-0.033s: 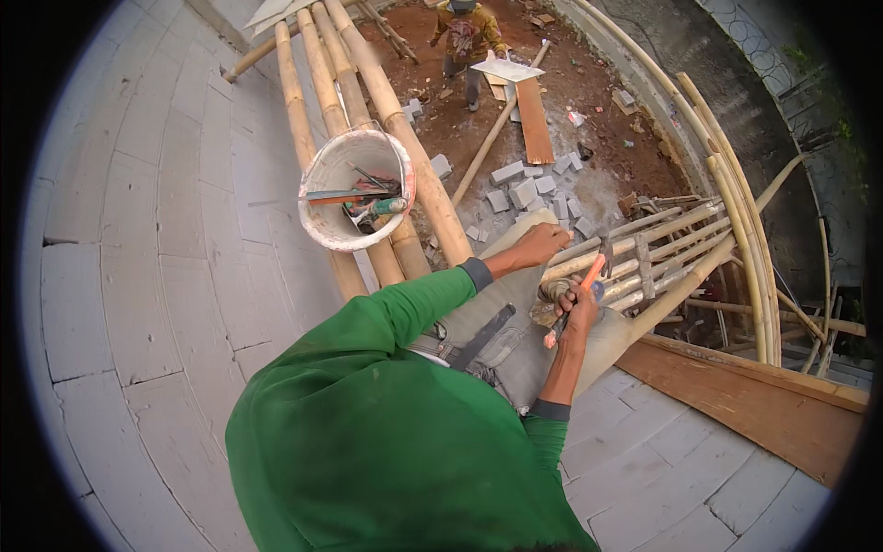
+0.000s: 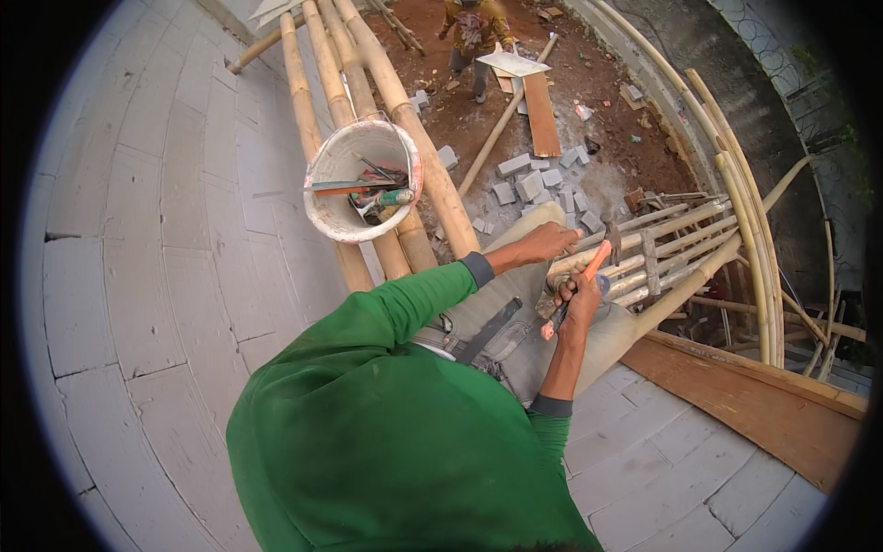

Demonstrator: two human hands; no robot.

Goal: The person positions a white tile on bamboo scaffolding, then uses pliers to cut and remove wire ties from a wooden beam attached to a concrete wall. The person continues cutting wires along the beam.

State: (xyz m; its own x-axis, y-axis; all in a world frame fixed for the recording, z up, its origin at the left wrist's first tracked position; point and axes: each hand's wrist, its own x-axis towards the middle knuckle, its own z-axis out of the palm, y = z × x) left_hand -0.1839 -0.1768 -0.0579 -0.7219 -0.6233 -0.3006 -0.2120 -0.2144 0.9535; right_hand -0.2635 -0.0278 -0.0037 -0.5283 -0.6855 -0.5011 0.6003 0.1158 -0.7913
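Note:
In my right hand is a hammer with an orange handle, its dark metal head pointing up and away from me. The fingers wrap round the handle, over my bent leg. My left hand is just left of the hammer head, above my knee. Its fingertips are pinched together, and whatever they hold is too small to make out. Close beyond both hands run several bamboo poles with a short cross-piece over them.
A white bucket with hand tools stands on bamboo poles at the left. Grey block walls flank me. A wooden board lies at the right. Far below are grey blocks and a person on red soil.
The view has shifted slightly, so the bucket and poles appear a little further right. Both hands keep nearly the same place and the same hold.

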